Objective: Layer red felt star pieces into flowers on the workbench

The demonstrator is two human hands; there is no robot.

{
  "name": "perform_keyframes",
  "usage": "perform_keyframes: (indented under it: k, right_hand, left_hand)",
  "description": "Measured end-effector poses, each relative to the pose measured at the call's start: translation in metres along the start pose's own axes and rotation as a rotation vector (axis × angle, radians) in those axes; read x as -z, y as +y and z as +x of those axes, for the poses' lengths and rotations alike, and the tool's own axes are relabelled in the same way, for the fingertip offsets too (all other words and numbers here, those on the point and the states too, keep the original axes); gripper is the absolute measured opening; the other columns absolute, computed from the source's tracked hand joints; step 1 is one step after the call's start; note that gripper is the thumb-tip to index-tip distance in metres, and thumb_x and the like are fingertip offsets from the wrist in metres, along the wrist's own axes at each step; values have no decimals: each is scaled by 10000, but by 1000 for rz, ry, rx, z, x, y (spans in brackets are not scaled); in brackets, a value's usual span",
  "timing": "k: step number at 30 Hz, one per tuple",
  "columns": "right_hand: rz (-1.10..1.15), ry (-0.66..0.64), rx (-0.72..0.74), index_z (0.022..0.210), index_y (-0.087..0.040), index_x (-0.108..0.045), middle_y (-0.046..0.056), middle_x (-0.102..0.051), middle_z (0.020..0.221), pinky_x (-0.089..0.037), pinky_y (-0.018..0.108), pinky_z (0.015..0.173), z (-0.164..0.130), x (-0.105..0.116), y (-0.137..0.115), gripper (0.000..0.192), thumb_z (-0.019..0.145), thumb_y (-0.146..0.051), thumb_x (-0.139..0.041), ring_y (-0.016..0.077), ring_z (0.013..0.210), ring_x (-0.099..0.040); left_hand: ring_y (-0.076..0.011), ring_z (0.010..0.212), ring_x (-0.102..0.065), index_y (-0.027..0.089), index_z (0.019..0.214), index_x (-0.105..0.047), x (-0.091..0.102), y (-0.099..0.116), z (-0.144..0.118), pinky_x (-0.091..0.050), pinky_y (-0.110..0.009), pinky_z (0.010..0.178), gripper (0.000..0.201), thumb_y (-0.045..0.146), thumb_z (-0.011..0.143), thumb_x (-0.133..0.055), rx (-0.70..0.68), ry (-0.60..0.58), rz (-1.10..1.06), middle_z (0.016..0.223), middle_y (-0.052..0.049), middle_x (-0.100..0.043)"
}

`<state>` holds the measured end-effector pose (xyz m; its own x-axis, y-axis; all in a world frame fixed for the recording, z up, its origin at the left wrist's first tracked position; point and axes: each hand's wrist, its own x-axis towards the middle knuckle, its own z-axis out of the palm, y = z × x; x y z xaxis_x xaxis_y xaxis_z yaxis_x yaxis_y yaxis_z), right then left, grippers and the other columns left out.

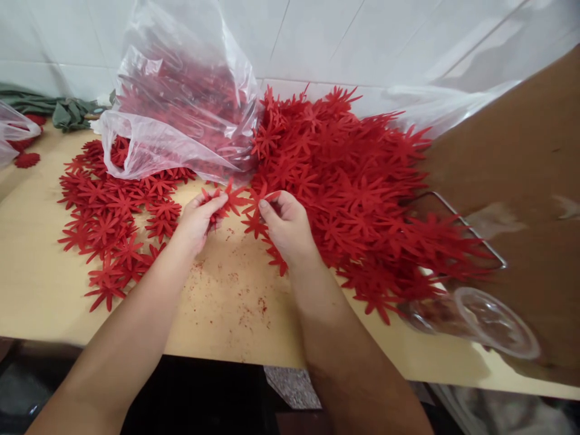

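Hundreds of red star-shaped cut-outs are spread over the pale tabletop (pixel 40 284). At nine o'clock, a flat layer of cut-outs (pixel 109 220) is laid singly, which suggests that sorted pieces are kept there, apart from the rest. Behind it, toward eleven o'clock, a clear plastic bag (pixel 181 103) is stood open and slumped against the tiled wall, with more red pieces seen through its film; green fabric (pixel 67 112) lies at the far left edge, beside a second bag that is only partly in view.

At the centre, the left hand (pixel 197 220) is closed in a pinch, thumb against fingers, on a small bunch of red pieces (pixel 222 202). The right hand (pixel 285 226) is likewise closed, its thumb and forefinger gripping one petal of a single red cut-out (pixel 256 208), which is held just beside the bunch, seemingly so that stuck pieces can be peeled apart. Whether the two are touching cannot be told, since the reds merge. Red crumbs (pixel 235 296) are scattered on the bare wood at six o'clock.

From twelve to four o'clock, the large loose heap (pixel 357 181) is piled within easy reach of the right hand. At four o'clock, a clear plastic cup (pixel 475 317) lies tipped on its side, next to a brown cardboard sheet (pixel 521 181).
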<state>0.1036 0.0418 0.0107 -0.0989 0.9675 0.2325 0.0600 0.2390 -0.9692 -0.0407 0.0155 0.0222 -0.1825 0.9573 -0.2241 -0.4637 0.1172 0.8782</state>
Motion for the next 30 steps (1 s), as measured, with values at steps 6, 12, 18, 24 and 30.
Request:
perform_keyframes:
  k: [6,12,18,24,30]
  right_hand:
    - [91,-88,5,767,-222,-488,-17,-540,707,-444,246,603,-3,-4,-6,194,751,-406,-545,91,610,-501]
    - [88,-204,75,832,-211,-535,26,-619,850,-464,314,811,-7,-13,-4,273,671,-406,-636,136,814,-580]
    - [-150,246,163,765,-196,-505,44,-573,784,-463,370,784,6,10,0,63,730,-240,-533,159,735,-566]
    - [-822,806,265,1058,-188,-507,146,-442,1153,-296,555,936,14,57,0,435,633,-204,-600,321,1113,-397]
    - [-659,434,315,870,-168,-586,109,-564,933,-393,463,850,8,35,-4,180,758,-285,-509,245,949,-510]
  left_hand:
    - [-30,448,-425,171,734,-541,-9,-10,-6,-313,-180,452,148,238,654,-646,37,-91,137,570,56,-523]
    - [-44,512,-456,170,719,-561,-9,-16,-4,-364,-196,541,103,267,715,-596,4,-126,135,619,36,-551]
    - [-78,538,-471,180,757,-589,-8,-16,-3,-389,-214,552,265,434,762,-516,15,-174,102,582,10,-546]
    - [-64,588,-505,172,790,-585,-9,-13,-5,-397,-193,564,111,267,744,-551,53,-167,93,686,4,-575]
    - [-52,628,-534,176,836,-611,-10,-15,-6,-418,-199,633,193,90,672,-556,65,-156,170,756,10,-610]
